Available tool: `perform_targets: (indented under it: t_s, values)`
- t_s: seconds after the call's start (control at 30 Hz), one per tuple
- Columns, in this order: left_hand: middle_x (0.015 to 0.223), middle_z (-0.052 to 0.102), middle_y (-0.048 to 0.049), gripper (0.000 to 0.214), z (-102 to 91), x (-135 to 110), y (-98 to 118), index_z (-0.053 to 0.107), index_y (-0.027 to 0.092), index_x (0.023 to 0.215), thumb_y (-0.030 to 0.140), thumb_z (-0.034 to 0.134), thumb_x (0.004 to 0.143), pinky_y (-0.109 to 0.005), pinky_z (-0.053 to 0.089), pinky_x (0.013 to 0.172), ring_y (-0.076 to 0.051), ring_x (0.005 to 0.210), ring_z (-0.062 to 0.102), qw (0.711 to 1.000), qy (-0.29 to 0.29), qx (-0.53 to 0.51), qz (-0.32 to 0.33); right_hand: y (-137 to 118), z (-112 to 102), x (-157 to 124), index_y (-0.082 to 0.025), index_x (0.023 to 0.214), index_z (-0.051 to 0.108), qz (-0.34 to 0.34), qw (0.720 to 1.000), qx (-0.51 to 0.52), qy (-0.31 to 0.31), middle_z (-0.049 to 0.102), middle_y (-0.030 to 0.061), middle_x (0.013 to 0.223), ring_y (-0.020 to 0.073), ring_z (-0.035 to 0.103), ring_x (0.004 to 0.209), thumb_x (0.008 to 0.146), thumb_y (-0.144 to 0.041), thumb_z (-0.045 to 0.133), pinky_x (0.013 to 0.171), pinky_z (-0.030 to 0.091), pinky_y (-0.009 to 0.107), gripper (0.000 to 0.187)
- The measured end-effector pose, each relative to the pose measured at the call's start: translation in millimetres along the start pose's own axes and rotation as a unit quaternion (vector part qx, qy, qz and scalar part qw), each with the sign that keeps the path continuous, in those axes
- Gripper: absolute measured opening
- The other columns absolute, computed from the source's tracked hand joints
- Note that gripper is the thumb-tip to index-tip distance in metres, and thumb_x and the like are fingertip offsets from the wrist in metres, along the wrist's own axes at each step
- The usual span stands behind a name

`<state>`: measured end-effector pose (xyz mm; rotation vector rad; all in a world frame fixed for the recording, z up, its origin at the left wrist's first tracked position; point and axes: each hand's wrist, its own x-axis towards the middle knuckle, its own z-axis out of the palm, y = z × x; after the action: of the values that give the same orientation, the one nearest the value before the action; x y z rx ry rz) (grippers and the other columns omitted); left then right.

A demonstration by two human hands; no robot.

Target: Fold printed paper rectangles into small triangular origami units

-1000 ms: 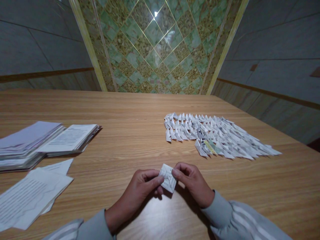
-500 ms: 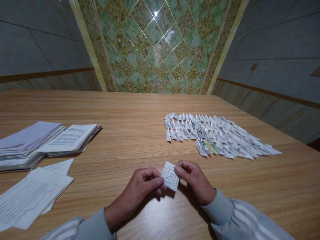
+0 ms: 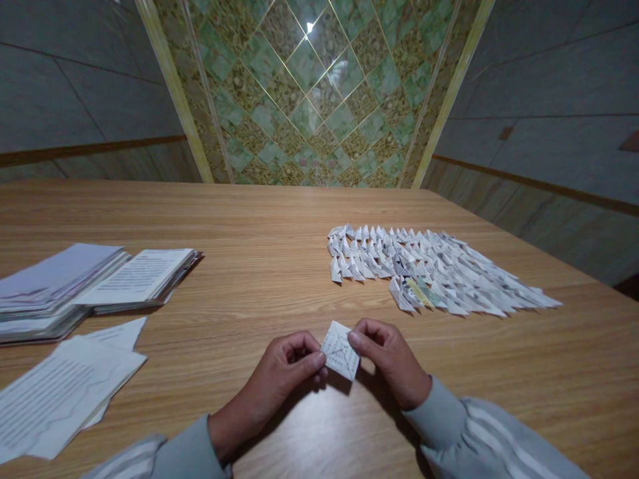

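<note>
A small folded square of printed paper (image 3: 340, 352) is held between my two hands, just above the table and tilted like a diamond, with diagonal crease lines across its face. My left hand (image 3: 288, 369) pinches its left corner between thumb and fingers. On the upper right edge, my right hand (image 3: 388, 359) has thumb and forefinger closed on the paper. Past my hands, several rows of folded paper pieces (image 3: 439, 269) with pointed tips stand close together on the right. One of them shows yellow and green print.
A wooden table (image 3: 259, 266) spans the view. To the left lie a thick stack of papers (image 3: 64, 273), a smaller printed stack (image 3: 140, 273) against it, and loose printed sheets (image 3: 70, 379) nearer me. A tiled wall (image 3: 319, 100) stands beyond the far edge.
The folded paper has turned slightly in my fingers, and its creased face shows a little more squarely. Both hands stay nearly in place.
</note>
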<state>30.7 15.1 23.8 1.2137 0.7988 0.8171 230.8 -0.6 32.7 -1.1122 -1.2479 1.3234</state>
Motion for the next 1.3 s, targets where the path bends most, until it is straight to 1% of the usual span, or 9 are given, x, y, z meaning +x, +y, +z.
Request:
perform_targets:
  t_s: [0.13, 0.27, 0.53, 0.8, 0.9, 1.0, 1.13, 1.23, 1.3]
  values:
    - [0.077, 0.068, -0.0044, 0.029, 3.3, -1.8, 0.6, 0.069, 0.013, 0.082, 0.042, 0.074, 0.078, -0.026, 0.044, 0.065, -0.017, 0.071, 0.059, 0.998, -0.026, 0.055, 0.028, 0.2, 4.7, -3.8, -0.016, 0.065, 0.059, -0.021, 0.999, -0.032, -0.029, 0.054, -0.0022, 0.059, 0.0115, 0.044, 0.058, 0.077, -0.057, 0.071, 0.058, 0.036, 0.025, 0.045]
    - [0.068, 0.065, -0.0039, 0.032, 5.5, -3.3, -0.9, 0.071, 0.011, 0.075, 0.042, 0.072, 0.079, -0.026, 0.041, 0.06, -0.016, 0.064, 0.054, 0.997, -0.021, 0.067, 0.01, 2.0, 9.5, -5.3, -0.015, 0.064, 0.059, -0.011, 0.997, -0.044, -0.061, 0.052, -0.0027, 0.059, 0.0113, 0.042, 0.059, 0.077, -0.058, 0.07, 0.057, 0.034, 0.024, 0.046]
    - [0.068, 0.065, -0.0049, 0.03, 5.0, -2.9, 0.2, 0.073, 0.011, 0.073, 0.04, 0.071, 0.079, -0.027, 0.04, 0.06, -0.016, 0.063, 0.053, 0.998, -0.007, 0.068, 0.015, 3.0, 7.7, -0.8, -0.017, 0.06, 0.052, 0.001, 0.998, -0.041, -0.039, 0.041, -0.0048, 0.057, 0.0108, 0.036, 0.058, 0.078, -0.067, 0.063, 0.056, 0.029, 0.025, 0.055]
    - [0.076, 0.064, -0.0035, 0.014, 3.4, -3.9, 6.9, 0.073, 0.017, 0.083, 0.029, 0.068, 0.082, -0.026, 0.042, 0.065, -0.018, 0.071, 0.057, 0.975, 0.044, 0.185, 0.115, 4.2, 7.9, -4.7, -0.017, 0.064, 0.055, -0.043, 0.994, -0.092, -0.047, 0.047, -0.0034, 0.06, 0.0121, 0.042, 0.061, 0.087, -0.057, 0.059, 0.058, 0.033, 0.025, 0.046]
    - [0.076, 0.063, -0.0032, 0.013, 2.1, -3.2, 7.6, 0.071, 0.017, 0.078, 0.029, 0.069, 0.082, -0.026, 0.043, 0.065, -0.018, 0.072, 0.057, 0.98, 0.068, 0.151, 0.108, 3.3, 10.9, -6.0, -0.017, 0.079, 0.062, -0.041, 0.994, -0.073, -0.076, 0.054, -0.0021, 0.067, 0.0132, 0.047, 0.064, 0.086, -0.049, 0.061, 0.061, 0.037, 0.025, 0.033]
    - [0.074, 0.062, -0.0014, 0.016, 2.9, -2.5, 5.7, 0.067, 0.017, 0.08, 0.032, 0.07, 0.082, -0.025, 0.043, 0.062, -0.015, 0.068, 0.055, 0.991, 0.084, 0.071, 0.08, 2.4, 14.7, -7.3, -0.018, 0.088, 0.063, -0.059, 0.989, -0.12, -0.058, 0.06, -0.0011, 0.076, 0.0144, 0.051, 0.069, 0.074, -0.033, 0.074, 0.063, 0.039, 0.024, 0.023]
    - [0.076, 0.063, -0.0019, 0.016, 5.5, -2.3, 4.6, 0.066, 0.017, 0.082, 0.033, 0.068, 0.083, -0.026, 0.046, 0.065, -0.016, 0.07, 0.057, 0.995, 0.054, 0.049, 0.071, 2.4, 16.4, -7.7, -0.018, 0.08, 0.063, -0.129, 0.967, -0.217, -0.016, 0.062, 0.0005, 0.078, 0.017, 0.055, 0.075, 0.077, -0.024, 0.074, 0.067, 0.039, 0.026, 0.013]
    - [0.082, 0.066, -0.0044, 0.009, 3.8, -3.4, 5.7, 0.067, 0.018, 0.084, 0.026, 0.065, 0.085, -0.03, 0.047, 0.073, -0.02, 0.079, 0.061, 0.976, 0.051, 0.166, 0.129, 2.7, 13.9, -7.5, -0.019, 0.072, 0.06, -0.207, 0.934, -0.291, 0.009, 0.059, 0.0002, 0.071, 0.0168, 0.053, 0.072, 0.084, -0.021, 0.068, 0.065, 0.035, 0.027, 0.014]
    - [0.09, 0.067, -0.0057, 0.007, 0.8, -4.6, 6.3, 0.066, 0.019, 0.091, 0.021, 0.065, 0.085, -0.031, 0.047, 0.076, -0.022, 0.085, 0.061, 0.943, 0.076, 0.267, 0.186, 2.7, 11.5, -7.5, -0.018, 0.072, 0.059, -0.267, 0.892, -0.365, 0.024, 0.059, 0.001, 0.069, 0.0174, 0.051, 0.071, 0.087, -0.02, 0.065, 0.065, 0.031, 0.029, 0.016]
